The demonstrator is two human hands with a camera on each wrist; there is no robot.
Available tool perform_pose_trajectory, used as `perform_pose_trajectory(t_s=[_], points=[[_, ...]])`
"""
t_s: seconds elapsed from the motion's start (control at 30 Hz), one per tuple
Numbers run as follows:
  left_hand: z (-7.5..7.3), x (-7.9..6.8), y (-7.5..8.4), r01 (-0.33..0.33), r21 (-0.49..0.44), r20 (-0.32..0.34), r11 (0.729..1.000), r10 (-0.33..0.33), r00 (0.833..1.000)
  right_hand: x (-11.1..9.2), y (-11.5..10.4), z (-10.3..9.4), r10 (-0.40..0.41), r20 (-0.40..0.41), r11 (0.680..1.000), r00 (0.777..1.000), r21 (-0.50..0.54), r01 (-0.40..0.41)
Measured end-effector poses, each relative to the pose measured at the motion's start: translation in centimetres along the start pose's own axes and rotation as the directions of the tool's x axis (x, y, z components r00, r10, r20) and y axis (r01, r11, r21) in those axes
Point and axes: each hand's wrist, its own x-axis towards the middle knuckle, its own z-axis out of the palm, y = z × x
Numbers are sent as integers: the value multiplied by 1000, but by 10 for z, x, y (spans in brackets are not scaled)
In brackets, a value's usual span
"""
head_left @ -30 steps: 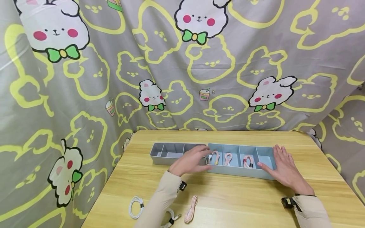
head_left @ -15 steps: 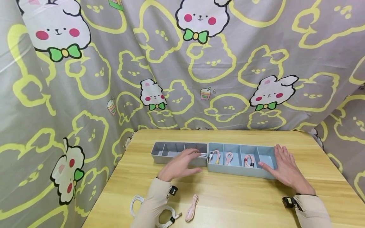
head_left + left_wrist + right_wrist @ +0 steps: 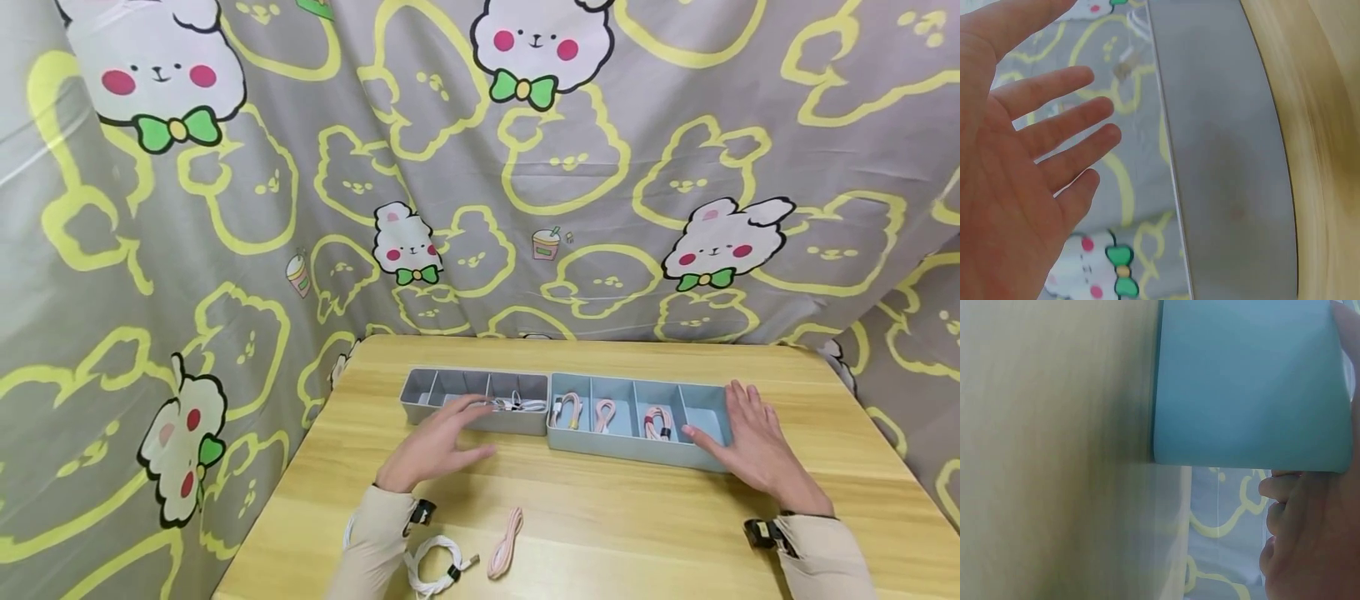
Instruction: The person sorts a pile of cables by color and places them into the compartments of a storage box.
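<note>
My left hand (image 3: 437, 446) hovers at the front of a grey divided box (image 3: 480, 421), fingers spread and nothing in its palm. Past its fingertips, a white cable (image 3: 525, 406) with a dark tie lies in the box's right end. Butted against that is a light blue divided box (image 3: 637, 447). Its three left compartments hold a pale cable (image 3: 574, 410) with a yellow tie, a pink cable (image 3: 604, 415) and a pink-and-white cable (image 3: 658, 423) with red and dark ties. My right hand (image 3: 761, 450) rests on the blue box's right end, fingers extended along the end wall, thumb over the front rim.
On the wooden table (image 3: 637, 533) nearer me lie a coiled white cable (image 3: 420, 562) with a black tie and a folded pink cable (image 3: 506, 543). Another white cable (image 3: 348, 530) is mostly hidden behind the left sleeve. A patterned curtain (image 3: 480, 183) hangs behind and along the left.
My left hand has drawn back leftward and toward me from where the two boxes meet, uncovering the white cable in the grey box. The right hand stays on the blue box.
</note>
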Motion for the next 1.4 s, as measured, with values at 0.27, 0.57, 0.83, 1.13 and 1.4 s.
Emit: perform_pose_trajectory(t_s=[0.27,0.57,0.83,1.13,1.4], points=[[-18,-27,-19,98,-11,-14,995,-98,995,0,3,1,5,-15,1000,1000,4,-5],[-35,-68,-40,170,28,-120,985,-165,979,5,2,-1,1,-4,1000,1000,-8,-1],[-33,-101,-47,251,38,-101,967,-247,964,4,1,-4,4,-2,1000,1000,3,-4],[-19,-124,-45,298,27,-49,954,-296,954,6,0,-3,2,0,1000,1000,6,-2],[-8,-150,-44,342,45,-38,939,-341,939,5,-1,1,4,24,1000,1000,9,-4]])
